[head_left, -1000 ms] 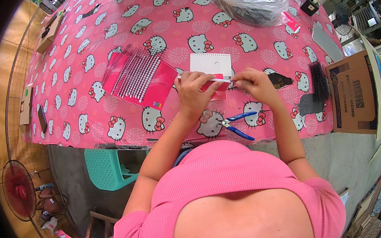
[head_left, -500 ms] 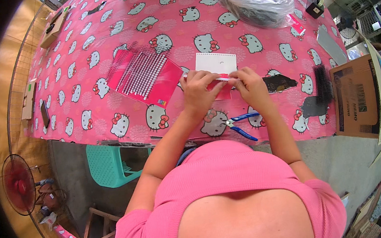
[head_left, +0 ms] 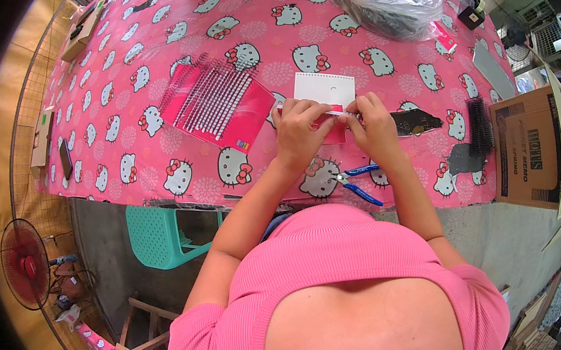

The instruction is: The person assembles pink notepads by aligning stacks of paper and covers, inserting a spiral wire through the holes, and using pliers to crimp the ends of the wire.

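Observation:
Both my hands are at a small notepad with a white, hole-edged sheet point(head_left: 323, 88) and a pink-red part nearer me. My left hand point(head_left: 300, 130) pinches its left side, thumb and fingers drawn together. On the right side, my right hand point(head_left: 372, 124) grips it likewise with bent fingers. A small red strip shows between my fingertips; the fold or edge under them is partly hidden. Closer to my body lie blue-handled cutting pliers point(head_left: 365, 195), jaws toward the left. Left of my hands, pink covers point(head_left: 257, 119) lie under rows of dark wire binding combs point(head_left: 212, 100).
At the far right sits a clear plastic bag point(head_left: 383, 10) of black wire coil. A dark scrap point(head_left: 417, 122) lies right of my right hand, with black combs point(head_left: 478, 127) beyond it. A cardboard box point(head_left: 527, 149) stands at the right edge; a green stool point(head_left: 157, 236) is below left.
The view has shifted slightly. My fingers have moved a little on the notepad, and more of the red strip shows between them. Both hands keep their hold.

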`<state>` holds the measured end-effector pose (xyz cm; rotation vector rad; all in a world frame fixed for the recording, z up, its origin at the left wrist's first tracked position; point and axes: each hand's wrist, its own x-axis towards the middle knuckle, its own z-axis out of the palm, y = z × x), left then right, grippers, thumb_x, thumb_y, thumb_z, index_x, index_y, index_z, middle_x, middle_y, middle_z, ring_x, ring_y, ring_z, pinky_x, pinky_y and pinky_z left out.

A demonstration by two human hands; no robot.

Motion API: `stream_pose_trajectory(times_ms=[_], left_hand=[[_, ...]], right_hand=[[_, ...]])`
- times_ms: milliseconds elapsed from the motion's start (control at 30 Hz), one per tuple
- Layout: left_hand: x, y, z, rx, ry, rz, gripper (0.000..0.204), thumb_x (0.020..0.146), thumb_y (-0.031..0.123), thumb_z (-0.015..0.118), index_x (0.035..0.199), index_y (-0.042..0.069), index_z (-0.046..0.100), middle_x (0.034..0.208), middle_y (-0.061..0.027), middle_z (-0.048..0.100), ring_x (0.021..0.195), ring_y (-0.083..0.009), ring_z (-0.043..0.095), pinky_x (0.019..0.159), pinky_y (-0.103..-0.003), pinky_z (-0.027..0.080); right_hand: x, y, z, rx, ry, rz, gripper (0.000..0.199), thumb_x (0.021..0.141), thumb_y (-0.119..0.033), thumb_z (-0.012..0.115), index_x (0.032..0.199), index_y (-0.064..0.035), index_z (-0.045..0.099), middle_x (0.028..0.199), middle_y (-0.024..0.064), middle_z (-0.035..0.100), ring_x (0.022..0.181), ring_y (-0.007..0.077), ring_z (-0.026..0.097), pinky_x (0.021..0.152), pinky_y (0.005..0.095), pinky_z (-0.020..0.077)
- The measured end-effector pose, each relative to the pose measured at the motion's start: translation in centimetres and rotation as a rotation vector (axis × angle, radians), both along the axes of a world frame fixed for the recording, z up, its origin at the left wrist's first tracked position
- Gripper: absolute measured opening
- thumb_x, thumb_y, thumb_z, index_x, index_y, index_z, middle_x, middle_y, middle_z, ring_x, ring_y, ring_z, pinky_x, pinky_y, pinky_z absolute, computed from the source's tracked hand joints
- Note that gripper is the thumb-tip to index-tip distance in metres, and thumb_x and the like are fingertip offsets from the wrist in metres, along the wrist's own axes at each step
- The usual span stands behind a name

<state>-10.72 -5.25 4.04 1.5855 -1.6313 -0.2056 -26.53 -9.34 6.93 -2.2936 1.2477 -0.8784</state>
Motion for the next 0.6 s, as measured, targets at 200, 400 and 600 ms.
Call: stream_pose_trajectory(times_ms=[200,400,600], left_hand=[[0.2,0.2,0.0,-0.013,0.039,-0.026,0.016,0.069,0.025,0.074,0.082,0.017,0.070,0.082,0.0041,0.064,0.088,-0.0168,0.053,0.088,-0.045,0.031],[0.3,-0.2,-0.3,-0.064,0.055,-0.084,0.018,0.067,0.027,0.076,0.081,0.017,0.070,0.081,0.0030,0.065,0.087,-0.0167,0.054,0.086,-0.046,0.031],[0.6,-0.3,-0.2,0.000,0.053,-0.126,0.024,0.066,0.027,0.076,0.086,0.017,0.070,0.082,0.0018,0.066,0.088,-0.0173,0.055,0.084,-0.043,0.031]], right_hand=[[-0.5,-0.3,1.5,0.086,0.249,-0.052,0.019,0.082,-0.021,0.062,0.085,-0.0023,0.060,0.085,0.0132,0.058,0.075,0.0324,0.059,0.063,0.0408,0.0469],[-2.2,-0.7,6.1,0.185,0.377,0.232,0.030,0.079,-0.021,0.065,0.102,-0.0021,0.064,0.090,0.0171,0.064,0.079,0.0342,0.062,0.070,0.0412,0.0480],[-0.8,-0.3,5.5,0.331,0.204,0.233,0.032,0.071,-0.024,0.073,0.086,0.0026,0.062,0.079,0.0227,0.062,0.073,0.0364,0.062,0.065,0.0418,0.0478]])
